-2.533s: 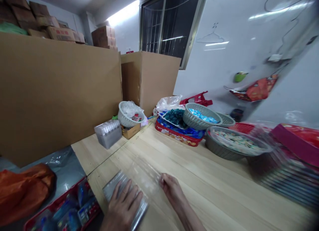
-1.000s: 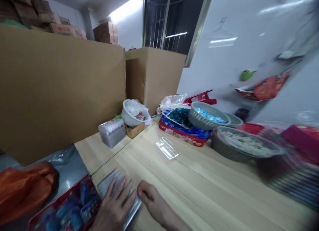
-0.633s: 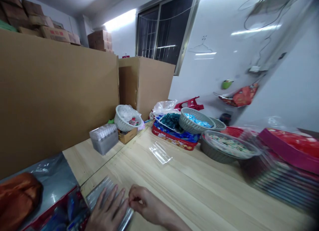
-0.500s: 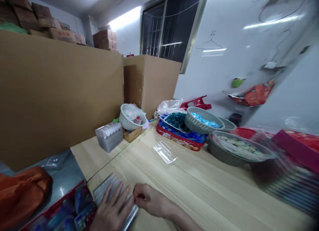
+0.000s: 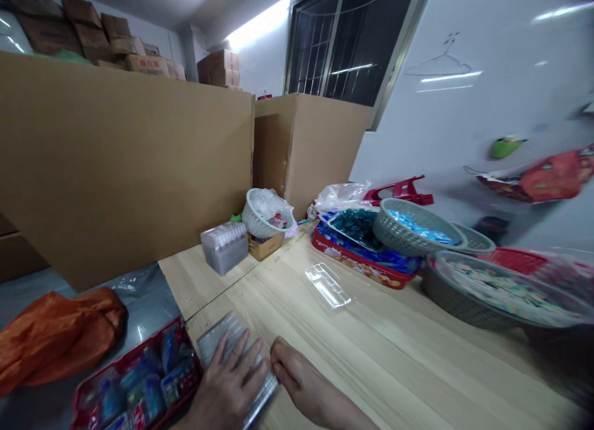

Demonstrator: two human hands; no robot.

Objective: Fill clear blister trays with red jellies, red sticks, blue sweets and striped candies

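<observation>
My left hand (image 5: 227,387) lies spread over a flat stack of clear plastic trays (image 5: 227,343) at the near edge of the light wooden table (image 5: 385,356), with the stack's far end showing past the fingers. My right hand (image 5: 304,380) is curled beside it, fingertips at the stack's right edge. Whether those fingers grip the edge, I cannot tell. A single clear plastic tray (image 5: 327,285) lies alone on the wood, further out beyond both hands.
A red tray of blue packets (image 5: 134,380) and an orange bag (image 5: 58,334) lie left of my hands. Along the far side are a boxed block of clear trays (image 5: 224,247), several plastic baskets and a red tin (image 5: 357,263). Tall cardboard boxes (image 5: 125,164) stand behind.
The single clear tray, by my right hand earlier, now lies out on the table. My right hand has come left to the stack's edge. The view has swayed slightly.
</observation>
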